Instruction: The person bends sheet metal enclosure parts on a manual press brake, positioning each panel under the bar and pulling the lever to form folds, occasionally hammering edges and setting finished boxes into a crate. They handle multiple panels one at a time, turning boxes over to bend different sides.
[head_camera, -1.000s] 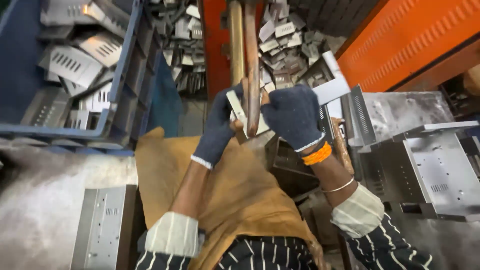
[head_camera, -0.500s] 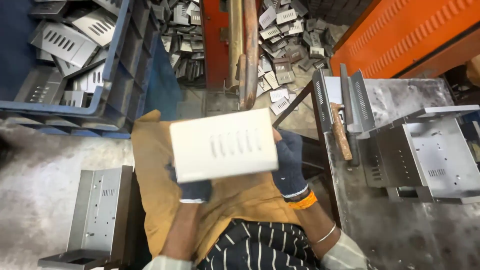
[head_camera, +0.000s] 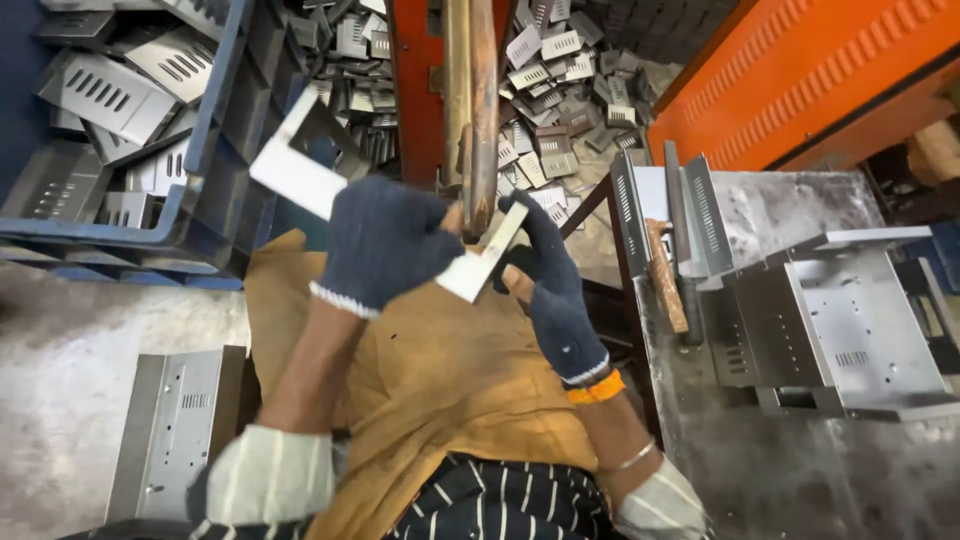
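Both my hands wear dark blue knit gloves and hold one bent, slotted sheet-metal plate (head_camera: 300, 170) over my lap, which is covered by a mustard-yellow cloth (head_camera: 440, 380). My left hand (head_camera: 380, 240) grips the plate's middle; its left end sticks up towards the blue crate. My right hand (head_camera: 550, 280) pinches the plate's lower right end (head_camera: 485, 262) close to an upright rusty metal bar (head_camera: 472, 110). The plate is tilted, left end higher.
A blue plastic crate (head_camera: 215, 120) of slotted plates sits at the left. More plates lie heaped on the floor (head_camera: 560, 90) beyond the bar. A metal bench (head_camera: 790, 220) at the right carries bent brackets and a wooden-handled tool (head_camera: 665, 275). Another bracket (head_camera: 170, 430) lies lower left.
The plate was held flat facing me half a second ago; now it is turned edge-on and tilted, swung up and left towards the crate. Both hands moved up with it.
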